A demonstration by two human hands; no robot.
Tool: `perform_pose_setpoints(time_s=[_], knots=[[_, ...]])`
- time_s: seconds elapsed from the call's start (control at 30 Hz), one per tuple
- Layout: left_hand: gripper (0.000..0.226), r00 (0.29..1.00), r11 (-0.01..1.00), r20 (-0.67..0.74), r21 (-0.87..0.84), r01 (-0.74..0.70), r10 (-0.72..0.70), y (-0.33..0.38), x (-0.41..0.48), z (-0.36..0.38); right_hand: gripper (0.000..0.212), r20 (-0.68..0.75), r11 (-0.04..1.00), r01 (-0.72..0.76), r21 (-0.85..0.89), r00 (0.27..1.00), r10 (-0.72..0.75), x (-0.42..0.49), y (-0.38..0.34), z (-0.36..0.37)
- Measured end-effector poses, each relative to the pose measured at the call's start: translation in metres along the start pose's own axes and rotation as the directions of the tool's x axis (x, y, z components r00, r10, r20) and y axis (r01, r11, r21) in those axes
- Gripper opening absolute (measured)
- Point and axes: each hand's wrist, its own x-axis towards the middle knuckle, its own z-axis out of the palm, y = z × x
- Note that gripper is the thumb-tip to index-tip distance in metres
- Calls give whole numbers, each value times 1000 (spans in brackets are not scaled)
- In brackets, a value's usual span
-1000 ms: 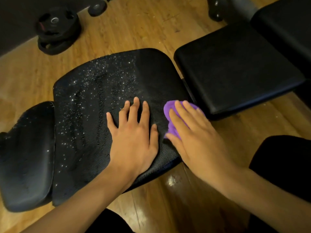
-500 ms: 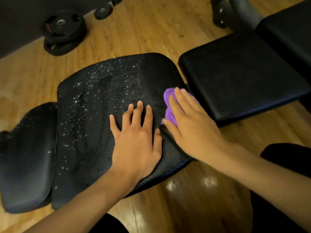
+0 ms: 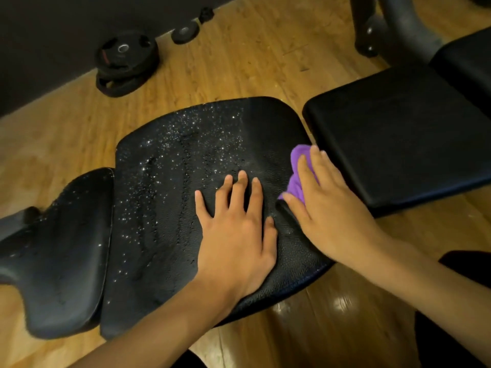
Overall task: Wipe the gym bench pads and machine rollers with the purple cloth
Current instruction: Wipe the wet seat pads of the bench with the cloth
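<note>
The left hand (image 3: 236,235) lies flat on the middle bench pad (image 3: 172,197), fingers spread and palm down, and seems to be bracing it. Just beside it, the right hand (image 3: 328,212) is flat too, its straight fingers close together and pressing the purple cloth (image 3: 297,158) onto the pad's right edge. Neither hand pinches anything. Only a bunched fold of cloth shows past the fingertips and beside the thumb; the rest is hidden under the palm.

The cloth looks soft, light and limp, so it will probably crumple and slide rather than keep a shape. A flat palm with even downward pressure should carry it best, and a pinch on the bunched fold would do for lifting or refolding it. It is likely to soak up water and drag more once it is damp.

The pad is black textured vinyl and looks firm with some give. Its left and centre are beaded with droplets, not yet wiped and probably slick under a bare hand, while the strip near the cloth looks dry. A narrower wet pad (image 3: 61,248) sits to its left and a dry-looking pad (image 3: 398,134) to its right. Weight plates (image 3: 125,65) lie on the wooden floor (image 3: 239,62) beyond.
</note>
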Motion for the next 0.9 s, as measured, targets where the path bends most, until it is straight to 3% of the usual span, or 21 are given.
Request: perform_pose_setpoints(time_s=[0.2,0.47,0.57,0.73,0.83,0.9], knots=[[68,1000,1000,3,5,-1,1,-3,0,-2,72,42,995,-86,50,996,84,157,-8,11],[68,1000,1000,2,15,-11,11,-1,-2,1,68,-31,996,82,-29,996,-82,-30,-6,9],[68,1000,1000,8,7,-10,10,0,1,-1,63,26,997,72,-19,997,-72,24,-1,6],[69,1000,1000,-1,-2,-6,6,0,3,-3,64,50,979,-173,111,984,168,146,-6,4],[69,1000,1000,18,6,0,0,-3,3,-2,64,34,973,-197,120,980,194,95,-13,9],[69,1000,1000,28,12,1,-1,-3,-1,-1,64,21,987,-132,90,991,131,27,-18,7]])
